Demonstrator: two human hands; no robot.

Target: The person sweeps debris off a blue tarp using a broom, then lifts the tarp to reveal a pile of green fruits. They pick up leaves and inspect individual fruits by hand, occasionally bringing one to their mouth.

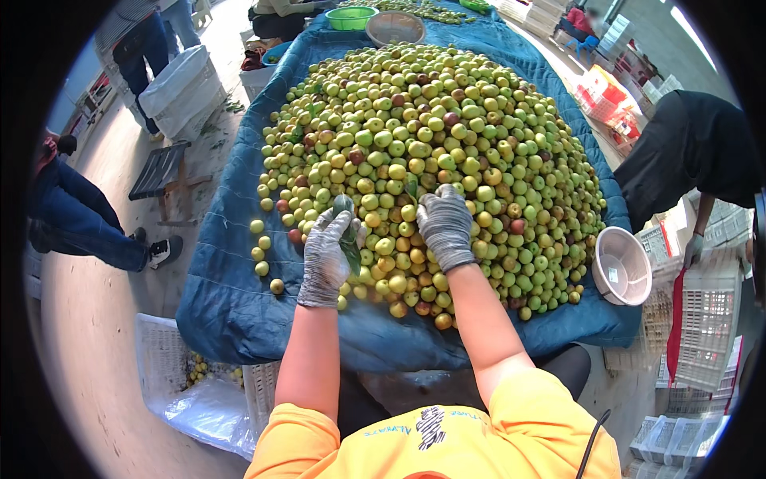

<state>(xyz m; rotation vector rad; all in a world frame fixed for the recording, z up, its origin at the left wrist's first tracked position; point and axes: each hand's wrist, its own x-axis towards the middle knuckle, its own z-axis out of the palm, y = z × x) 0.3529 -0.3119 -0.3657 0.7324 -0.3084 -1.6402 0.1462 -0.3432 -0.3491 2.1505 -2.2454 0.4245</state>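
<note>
A large heap of green and reddish jujube-like fruits (395, 146) lies on a table covered with blue quilted cloth (239, 311). My left hand (328, 257), in a grey knitted glove, holds green leaves (351, 248) over the heap's near left edge. To its right, my right hand (446, 224), gloved the same way, rests on the near middle of the heap with its fingers bent among the fruits. A small green leaf (412, 188) stands up just beside its fingertips. Whether a fruit is between those fingers cannot be told.
A pale plastic basket (622, 266) sits at the table's right edge. Green (352, 19) and brownish (395, 29) baskets stand at the far end. A crate with plastic film (206, 413) is below left. A person (688, 149) bends over crates at right; another person's legs (90, 209) are at left.
</note>
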